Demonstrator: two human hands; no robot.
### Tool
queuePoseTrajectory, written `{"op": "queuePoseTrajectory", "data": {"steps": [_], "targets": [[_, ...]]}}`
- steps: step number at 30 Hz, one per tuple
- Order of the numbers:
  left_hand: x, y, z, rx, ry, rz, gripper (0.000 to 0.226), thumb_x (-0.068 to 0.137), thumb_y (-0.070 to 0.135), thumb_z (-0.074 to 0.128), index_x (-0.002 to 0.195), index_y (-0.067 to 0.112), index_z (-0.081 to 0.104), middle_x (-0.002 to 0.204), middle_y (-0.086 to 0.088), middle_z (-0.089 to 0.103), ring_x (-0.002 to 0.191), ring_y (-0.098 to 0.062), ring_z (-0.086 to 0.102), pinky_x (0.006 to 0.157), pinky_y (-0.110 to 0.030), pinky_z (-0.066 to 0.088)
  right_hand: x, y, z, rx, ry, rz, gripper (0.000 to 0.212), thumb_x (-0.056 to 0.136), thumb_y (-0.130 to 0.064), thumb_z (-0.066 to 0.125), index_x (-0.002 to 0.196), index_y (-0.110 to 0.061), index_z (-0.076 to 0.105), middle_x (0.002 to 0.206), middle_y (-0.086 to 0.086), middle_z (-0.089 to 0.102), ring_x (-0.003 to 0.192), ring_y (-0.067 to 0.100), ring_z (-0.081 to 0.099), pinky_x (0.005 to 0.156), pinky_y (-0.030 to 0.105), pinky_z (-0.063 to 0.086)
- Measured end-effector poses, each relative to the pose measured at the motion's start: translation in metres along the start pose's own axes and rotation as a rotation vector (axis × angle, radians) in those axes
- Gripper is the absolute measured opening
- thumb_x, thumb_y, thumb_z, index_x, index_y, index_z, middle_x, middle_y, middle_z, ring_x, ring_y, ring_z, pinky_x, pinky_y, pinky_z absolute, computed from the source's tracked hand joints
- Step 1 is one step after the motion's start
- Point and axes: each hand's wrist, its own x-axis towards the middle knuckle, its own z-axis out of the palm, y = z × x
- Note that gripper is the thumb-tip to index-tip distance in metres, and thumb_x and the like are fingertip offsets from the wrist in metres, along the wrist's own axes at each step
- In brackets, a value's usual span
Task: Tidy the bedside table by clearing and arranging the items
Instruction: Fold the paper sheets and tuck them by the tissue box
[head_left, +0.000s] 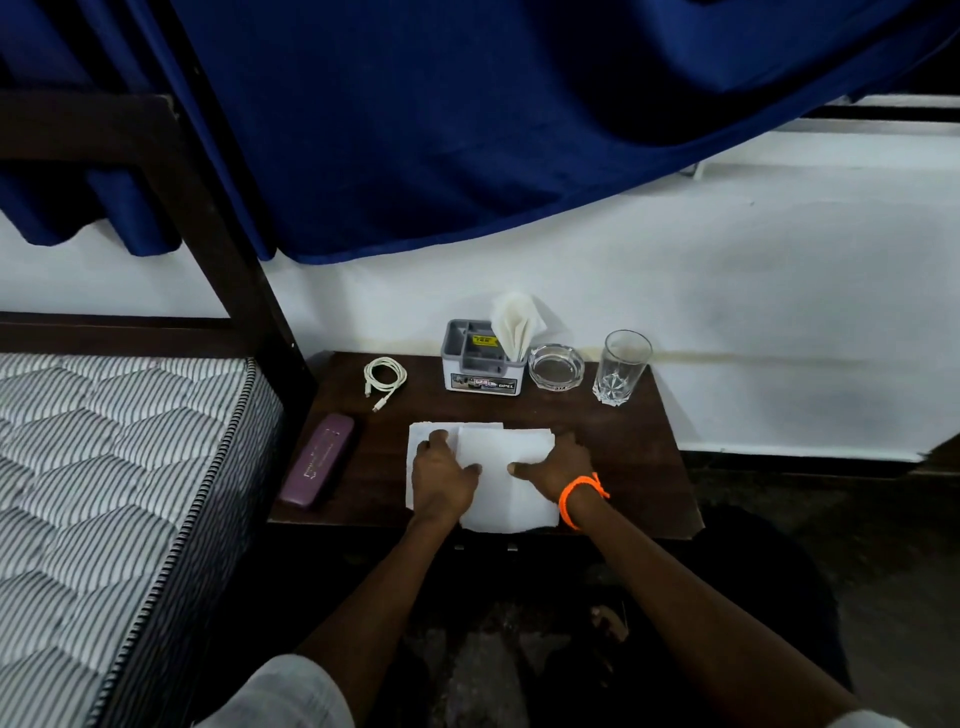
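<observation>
Nearest to the person, both hands rest on a pile of white papers at the front of the dark worktop. The left hand lies flat on the left side of the pile. The right hand, with an orange band on its wrist, lies on the right side. The fingers of both hands look mostly straight and press down; they do not seem to wrap round anything. The sheets do not line up yet, so squaring the pile looks like the job in hand.

To the left, near the bed, a purple case lies slanted by the worktop's edge. It may still need a better spot.

Farther back, things look neat already. A white cable is coiled up. Beside it stands a small holder box with tissue sticking out. Next come a glass ashtray and a tall drinking glass, all in a row near the wall.

So most of the tidying seems done.
</observation>
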Motion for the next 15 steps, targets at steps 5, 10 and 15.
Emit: {"op": "queuePoseTrajectory", "data": {"steps": [5, 10, 15], "targets": [[0.010, -0.003, 0.000, -0.303, -0.026, -0.191, 0.082, 0.074, 0.025, 0.090, 0.143, 0.005, 0.050, 0.136, -0.018, 0.062, 0.124, -0.032, 0.061, 0.106, -0.038, 0.049, 0.016, -0.002, 0.004, 0.429, -0.077, 0.146, 0.073, 0.042, -0.026, 0.094, 0.105, 0.000, 0.070, 0.107, 0.016, 0.074, 0.092, 0.029, 0.071, 0.085, 0.046, 0.060], [0.013, -0.006, -0.002, -0.320, -0.055, -0.216, 0.073, 0.071, 0.028, 0.091, 0.133, 0.010, 0.057, 0.130, -0.012, 0.067, 0.114, -0.028, 0.067, 0.103, -0.038, 0.052, 0.006, -0.011, -0.004, 0.482, -0.140, 0.181, 0.030, 0.075, 0.008, 0.076, 0.103, 0.015, 0.067, 0.103, 0.024, 0.069, 0.078, 0.031, 0.065, 0.075, 0.043, 0.056], [0.016, -0.005, -0.006, -0.347, 0.003, -0.141, 0.070, 0.073, 0.033, 0.091, 0.131, 0.008, 0.061, 0.126, -0.011, 0.068, 0.113, -0.024, 0.065, 0.097, -0.029, 0.049, 0.002, -0.015, -0.013, 0.573, -0.198, 0.057, 0.026, 0.082, 0.009, 0.070, 0.107, 0.008, 0.069, 0.113, 0.027, 0.069, 0.087, 0.033, 0.068, 0.086, 0.047, 0.057]]}}
